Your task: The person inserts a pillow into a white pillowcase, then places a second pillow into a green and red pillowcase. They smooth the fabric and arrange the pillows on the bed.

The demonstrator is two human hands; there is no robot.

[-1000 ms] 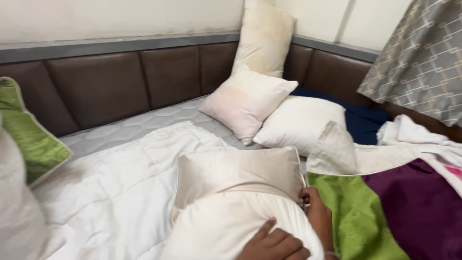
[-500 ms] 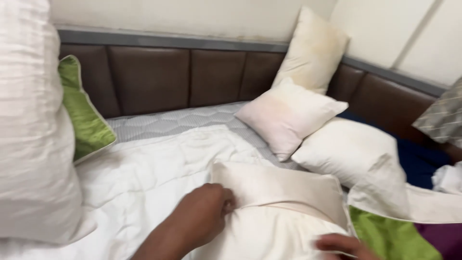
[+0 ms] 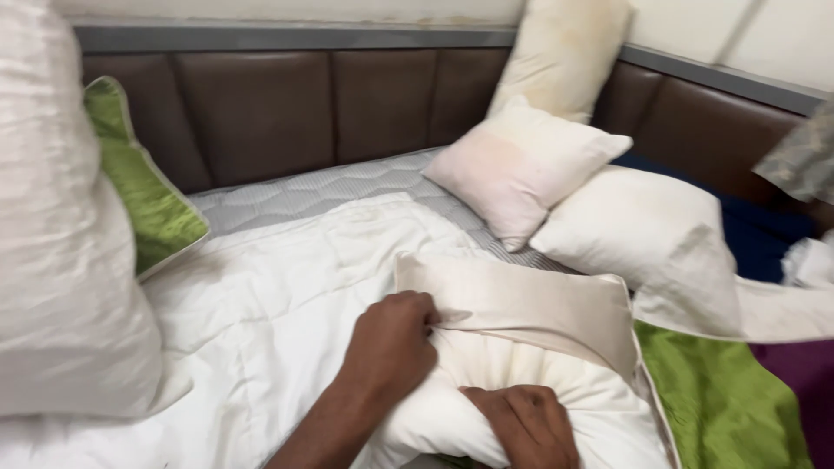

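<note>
Head view, left hand (image 3: pixel 391 339) grip pinching cream pillowcase (image 3: pixel 530 304) (pillow (image 3: pixel 452 391) inside), right hand (image 3: pixel 526 426) clamped on pillow.

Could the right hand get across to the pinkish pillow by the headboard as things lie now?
Probably yes. The right hand presses the cream pillow; between it and the pinkish pillow lies only low bedding, nothing upright blocking.

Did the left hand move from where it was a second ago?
Yes. The left hand was out of sight a second ago; now it grips the cream pillowcase edge, left of the right hand on the pillow.
</note>
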